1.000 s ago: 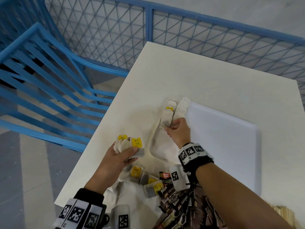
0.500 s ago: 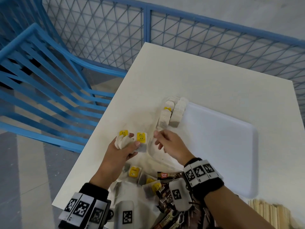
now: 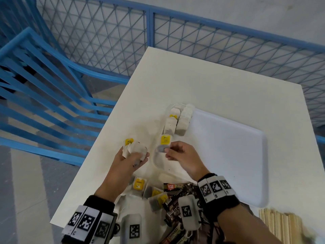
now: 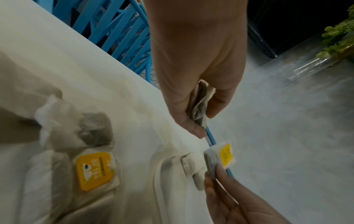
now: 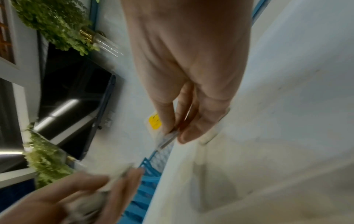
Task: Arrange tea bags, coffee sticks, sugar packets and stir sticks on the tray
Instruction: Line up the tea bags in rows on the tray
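My left hand (image 3: 134, 156) grips a small bunch of tea bags (image 3: 134, 148) with a yellow tag, just left of the white tray (image 3: 228, 155). My right hand (image 3: 168, 150) pinches a single tea bag (image 3: 164, 143) by its lower end, yellow tag up, over the tray's near-left corner. In the left wrist view the same tea bag (image 4: 220, 157) hangs between thumb and finger beside the tray rim (image 4: 159, 174). Two rows of tea bags (image 3: 178, 120) lie along the tray's left side. More tea bags (image 3: 140, 184) lie on the table nearer me.
Dark coffee sticks (image 3: 177, 191) lie in a heap by my right wrist. Wooden stir sticks (image 3: 281, 224) sit at the bottom right. A blue chair (image 3: 44, 85) and a blue mesh fence (image 3: 211, 41) border the white table (image 3: 211, 85).
My right hand came back from the rows on the tray to my left hand and took one tea bag from the bunch. The left hand rose slightly.
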Action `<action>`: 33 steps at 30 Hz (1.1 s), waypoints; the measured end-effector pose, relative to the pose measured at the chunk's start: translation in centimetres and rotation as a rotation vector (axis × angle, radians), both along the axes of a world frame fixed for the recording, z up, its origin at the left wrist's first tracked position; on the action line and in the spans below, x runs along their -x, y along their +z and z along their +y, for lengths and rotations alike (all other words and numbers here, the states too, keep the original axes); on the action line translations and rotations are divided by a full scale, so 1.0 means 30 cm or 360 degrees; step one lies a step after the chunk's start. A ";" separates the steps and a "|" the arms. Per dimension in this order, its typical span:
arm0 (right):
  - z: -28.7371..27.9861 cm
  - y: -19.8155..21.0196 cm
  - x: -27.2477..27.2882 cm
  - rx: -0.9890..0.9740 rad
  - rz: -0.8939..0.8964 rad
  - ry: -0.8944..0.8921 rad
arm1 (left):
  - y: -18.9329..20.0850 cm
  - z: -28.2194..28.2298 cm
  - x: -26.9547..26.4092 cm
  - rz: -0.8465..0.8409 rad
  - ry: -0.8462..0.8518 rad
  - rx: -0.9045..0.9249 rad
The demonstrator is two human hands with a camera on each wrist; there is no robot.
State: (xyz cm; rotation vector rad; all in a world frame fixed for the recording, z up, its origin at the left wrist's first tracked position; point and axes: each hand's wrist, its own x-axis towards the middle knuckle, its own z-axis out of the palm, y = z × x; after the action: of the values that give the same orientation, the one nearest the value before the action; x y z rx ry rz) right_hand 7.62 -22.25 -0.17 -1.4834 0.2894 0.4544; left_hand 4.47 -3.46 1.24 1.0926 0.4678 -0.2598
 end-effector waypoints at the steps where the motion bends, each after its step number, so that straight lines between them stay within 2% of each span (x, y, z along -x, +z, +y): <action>1: -0.020 -0.013 -0.013 0.0084 0.0002 -0.0102 | -0.003 0.002 0.002 0.0012 0.0016 0.0003; 4: -0.083 -0.062 -0.052 0.0386 0.0010 -0.0347 | -0.007 0.002 0.003 0.0028 0.0037 -0.0029; 6: -0.114 -0.089 -0.075 0.0544 0.0022 -0.0407 | -0.008 0.000 0.003 0.0045 0.0044 -0.0037; 16: -0.107 -0.139 -0.160 0.0926 -0.0111 -0.0344 | -0.010 0.011 0.020 0.0029 -0.0024 -0.0222; 25: -0.095 -0.130 -0.162 0.1003 -0.0201 -0.0328 | -0.005 0.001 0.025 0.0023 0.0026 -0.0282; 33: -0.058 -0.069 -0.107 0.0907 -0.0299 -0.0290 | 0.004 -0.016 0.017 0.0035 -0.0005 -0.0278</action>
State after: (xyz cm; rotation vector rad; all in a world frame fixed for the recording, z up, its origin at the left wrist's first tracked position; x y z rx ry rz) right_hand 10.83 -23.97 -2.26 -2.0177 0.4226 0.0793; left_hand 3.96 -3.94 1.34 1.2619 0.5157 -0.2373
